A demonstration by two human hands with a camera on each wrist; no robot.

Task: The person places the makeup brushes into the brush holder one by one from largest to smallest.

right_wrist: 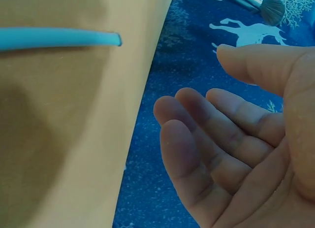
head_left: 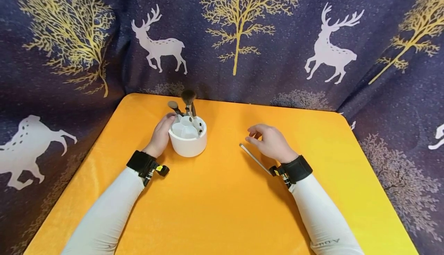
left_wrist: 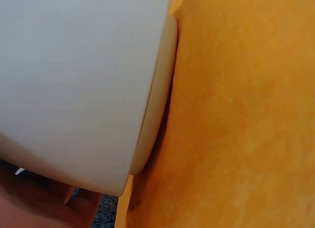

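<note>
A white round makeup brush holder with several compartments stands upright on the table. My left hand holds its left side, the fingers reaching round toward the back; the holder wall fills much of the left wrist view. A fluffy dark makeup brush and a smaller brush rise from its back compartments. Over the table's right half hovers my right hand, fingers loosely curled around nothing. Just below and left of it lies a thin pale stick, apart from the fingers, its far end partly hidden by the wrist camera.
An orange-yellow cloth covers the table. Behind it and along both sides hangs a dark blue curtain printed with white deer and golden trees. Each wrist wears a black band with a small camera.
</note>
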